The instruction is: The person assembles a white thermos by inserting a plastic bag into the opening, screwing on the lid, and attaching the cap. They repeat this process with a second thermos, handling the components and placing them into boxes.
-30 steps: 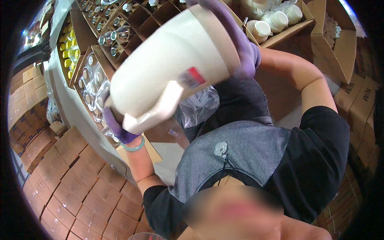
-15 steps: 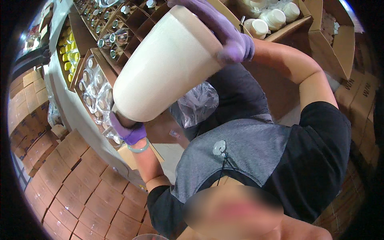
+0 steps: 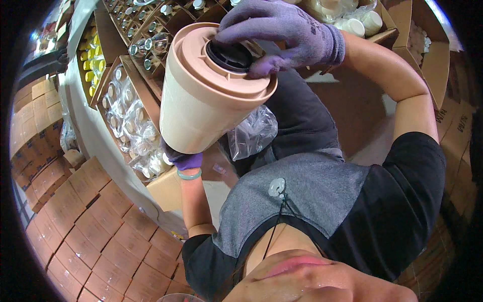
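Observation:
A large cream tapered container (image 3: pixel 201 108) is held tilted in front of my chest, its lidded end facing up toward me. A beige lid (image 3: pixel 193 50) fits inside its rim, and a round black cap (image 3: pixel 230 56) sits in the lid's middle. My right hand (image 3: pixel 287 38), in a purple-grey glove, curls over the top with thumb and fingers around the black cap. Below, my left hand (image 3: pixel 185 160), also gloved in purple, supports the container's narrow bottom end. Most of the left fingers are hidden behind the container.
Clear-wrapped jars fill an open carton (image 3: pixel 146 98) at left, beside yellow-capped bottles (image 3: pixel 93 63). A divided carton (image 3: pixel 160 26) holds glassware at the back. White-lidded jars (image 3: pixel 371 22) stand in a box at far right. Brown cartons (image 3: pixel 95 226) are stacked lower left. Clear plastic (image 3: pixel 254 131) lies near my lap.
The container has tipped so its lid and black cap now face me. My right hand has moved from the container's side edge onto the cap. My left hand has shifted slightly right.

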Action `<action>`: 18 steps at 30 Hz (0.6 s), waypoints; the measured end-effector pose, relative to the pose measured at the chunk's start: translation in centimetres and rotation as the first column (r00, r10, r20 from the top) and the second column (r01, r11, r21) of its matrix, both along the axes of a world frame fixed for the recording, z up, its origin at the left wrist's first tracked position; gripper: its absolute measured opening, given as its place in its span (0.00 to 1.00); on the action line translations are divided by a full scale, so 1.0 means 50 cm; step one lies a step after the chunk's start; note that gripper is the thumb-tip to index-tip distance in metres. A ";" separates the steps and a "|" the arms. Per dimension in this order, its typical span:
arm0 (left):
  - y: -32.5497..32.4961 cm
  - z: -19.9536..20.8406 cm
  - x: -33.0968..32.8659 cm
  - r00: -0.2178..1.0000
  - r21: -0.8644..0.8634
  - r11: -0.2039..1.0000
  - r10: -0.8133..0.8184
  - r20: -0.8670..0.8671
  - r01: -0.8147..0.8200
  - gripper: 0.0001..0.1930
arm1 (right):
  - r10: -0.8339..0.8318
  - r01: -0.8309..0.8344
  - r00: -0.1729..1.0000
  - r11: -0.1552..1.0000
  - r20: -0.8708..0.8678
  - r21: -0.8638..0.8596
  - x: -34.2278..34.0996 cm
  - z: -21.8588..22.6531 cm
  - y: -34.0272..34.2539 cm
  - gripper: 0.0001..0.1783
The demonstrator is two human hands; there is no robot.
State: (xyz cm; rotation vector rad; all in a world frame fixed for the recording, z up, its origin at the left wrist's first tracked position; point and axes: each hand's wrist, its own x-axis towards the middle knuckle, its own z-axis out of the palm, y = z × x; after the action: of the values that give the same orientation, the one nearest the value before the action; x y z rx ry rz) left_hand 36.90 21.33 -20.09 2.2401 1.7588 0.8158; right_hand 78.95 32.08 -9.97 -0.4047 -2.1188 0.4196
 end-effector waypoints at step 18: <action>-0.043 -0.090 -0.057 0.831 -0.139 0.979 0.200 0.519 -0.150 0.33 | -0.047 0.077 0.994 0.947 0.103 -0.313 -0.029 -0.040 -0.053 0.37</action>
State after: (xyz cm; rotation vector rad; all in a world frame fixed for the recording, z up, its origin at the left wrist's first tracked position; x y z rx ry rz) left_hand 34.02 19.20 -24.58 1.5881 1.6864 1.2223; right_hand 77.51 29.44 -11.96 -0.6864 -2.1262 0.7207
